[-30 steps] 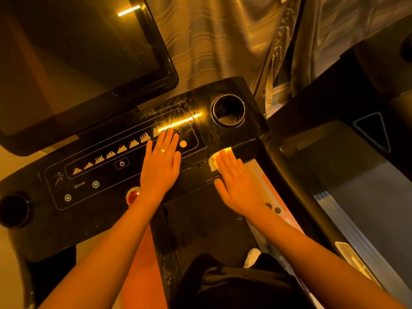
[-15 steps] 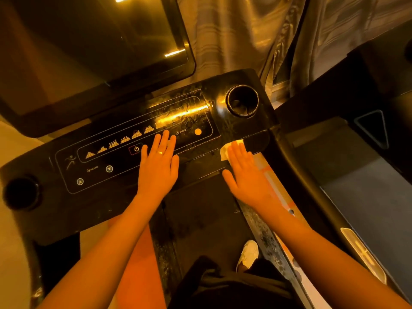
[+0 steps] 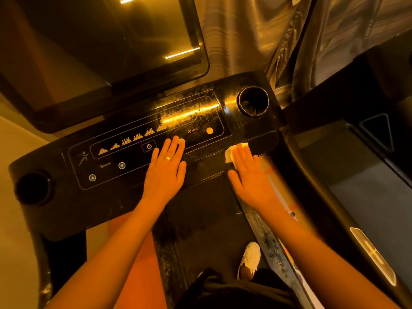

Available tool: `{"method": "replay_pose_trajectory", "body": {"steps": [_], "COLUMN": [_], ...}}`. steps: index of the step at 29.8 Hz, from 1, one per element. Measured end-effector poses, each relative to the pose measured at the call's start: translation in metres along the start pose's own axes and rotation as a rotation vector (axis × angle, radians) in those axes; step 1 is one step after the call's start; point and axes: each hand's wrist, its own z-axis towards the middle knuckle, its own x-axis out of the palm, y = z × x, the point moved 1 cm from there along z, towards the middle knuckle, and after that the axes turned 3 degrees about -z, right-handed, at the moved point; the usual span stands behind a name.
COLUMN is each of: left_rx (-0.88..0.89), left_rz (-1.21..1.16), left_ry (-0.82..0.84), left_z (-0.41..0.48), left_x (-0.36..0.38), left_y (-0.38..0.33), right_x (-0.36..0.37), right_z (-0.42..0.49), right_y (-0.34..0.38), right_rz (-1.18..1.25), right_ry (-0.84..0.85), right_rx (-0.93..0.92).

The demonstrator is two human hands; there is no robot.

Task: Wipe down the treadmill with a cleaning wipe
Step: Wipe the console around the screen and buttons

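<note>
The black treadmill console (image 3: pixel 124 199) stretches across the view, with lit orange icons on its glossy control panel (image 3: pixel 138 139). My left hand (image 3: pixel 166 172) lies flat with straight fingers on the panel's lower right part, a ring on one finger. My right hand (image 3: pixel 250 177) presses flat on a white cleaning wipe (image 3: pixel 231 151) at the console's right front edge. Only the wipe's far end shows past my fingertips. The dark treadmill belt (image 3: pixel 205 219) runs below the console.
A big dark screen (image 3: pixel 89 52) rises behind the console. Round cup holders sit at the right (image 3: pixel 253 101) and left (image 3: pixel 33 188) ends. The right handrail (image 3: pixel 316 192) slopes down toward me. A second treadmill (image 3: pixel 367 175) stands at the right. My white shoe (image 3: pixel 249 259) rests on the belt. Curtains (image 3: pixel 245 36) hang behind.
My left hand has slid toward me and right across the panel, off the upper icon row. My right hand stays pressed on the wipe at the console's right edge. The view shifted.
</note>
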Motion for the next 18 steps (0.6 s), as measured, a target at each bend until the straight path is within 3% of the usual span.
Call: {"method": "replay_pose_trajectory", "body": {"steps": [3, 7, 11, 14, 18], "left_rx": [0.016, 0.032, 0.022, 0.027, 0.020], "left_rz": [-0.017, -0.059, -0.045, -0.039, -0.057], "left_ry": [-0.019, -0.053, -0.071, -0.075, -0.082], "left_z": [-0.014, -0.030, -0.029, -0.029, -0.029], "left_x": [0.003, 0.010, 0.012, 0.013, 0.013], "left_y": [0.008, 0.015, 0.013, 0.013, 0.013], "right_x": [-0.008, 0.003, 0.027, 0.019, 0.002], "right_z": [0.010, 0.015, -0.001, -0.002, 0.011], "right_y": [-0.012, 0.018, 0.047, 0.029, 0.003], "right_rz": [-0.011, 0.202, 0.108, -0.001, -0.005], "right_ry": [-0.044, -0.191, -0.078, -0.012, -0.071], "right_rx": [0.089, 0.275, 0.099, -0.037, 0.084]}}
